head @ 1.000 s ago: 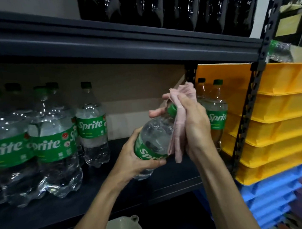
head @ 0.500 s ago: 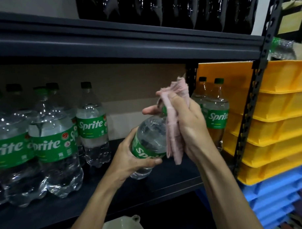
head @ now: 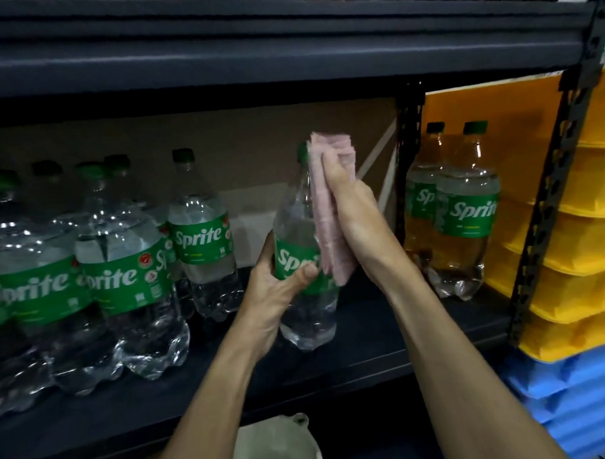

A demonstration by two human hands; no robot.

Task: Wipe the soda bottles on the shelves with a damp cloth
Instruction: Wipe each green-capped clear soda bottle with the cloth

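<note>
While left hand point(head: 279, 295) grips Sprite bottle point(head: 299, 229) round label, thumb across front, right hand point(head: 357, 224) clamps folded pink cloth point(head: 329, 207) against bottle's neck and shoulder. Cap point(head: 302, 153) mostly hidden behind cloth; right fingertips out of sight, probably curled round far side. Bottle upright, base at dark shelf point(head: 373, 347), contact unclear. More Sprite bottles point(head: 124, 270) to left, outermost cut by frame edge; two more bottles point(head: 465, 216) right, beside yellow trays point(head: 586, 247). White object point(head: 277, 443) below, cropped.

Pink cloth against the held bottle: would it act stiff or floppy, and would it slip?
Probably floppy: the folded pink cloth drapes down the clear Sprite bottle, its lower end hanging free. Likely light, since the right hand alone holds it. It may slide easily on the smooth plastic.
</note>
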